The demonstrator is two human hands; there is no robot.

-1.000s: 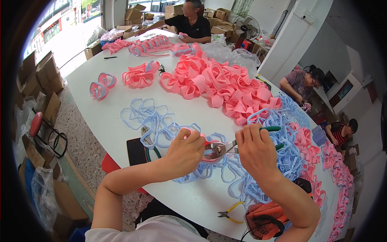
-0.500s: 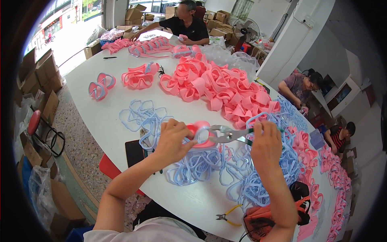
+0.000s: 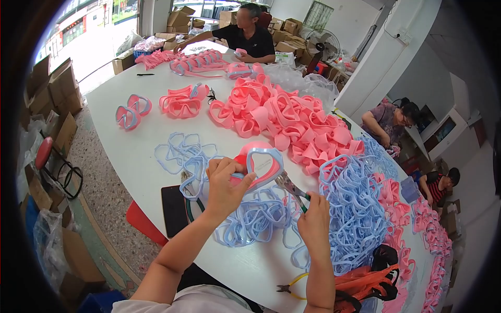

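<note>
Pinched in my left hand (image 3: pixel 225 181) is a pink diving mask (image 3: pixel 270 156) with a pale blue frame around its lens opening. My right hand (image 3: pixel 314 216) grips pliers (image 3: pixel 292 190) by their green handles, and the metal jaws meet the lower right edge of the mask. Whether the jaws bite on the frame I cannot tell. Below the mask lies a loose heap of pale blue frames (image 3: pixel 250 221), with a bigger pile of them (image 3: pixel 352 214) to the right of my right hand. Beyond the mask spreads a mound of pink mask skirts (image 3: pixel 282 112).
Near my left forearm lie a dark flat phone-like object (image 3: pixel 174 211) and another green-handled tool (image 3: pixel 189 206). Yellow-handled cutters (image 3: pixel 292 288) and an orange bag (image 3: pixel 368 281) are at the near edge. Framed masks (image 3: pixel 133 111) sit at left. Co-workers sit at the far side and right.
My right hand and the pliers have swung down and left, with the tool now slanting up to the mask. The mask has risen and turned, showing its blue frame more fully.
</note>
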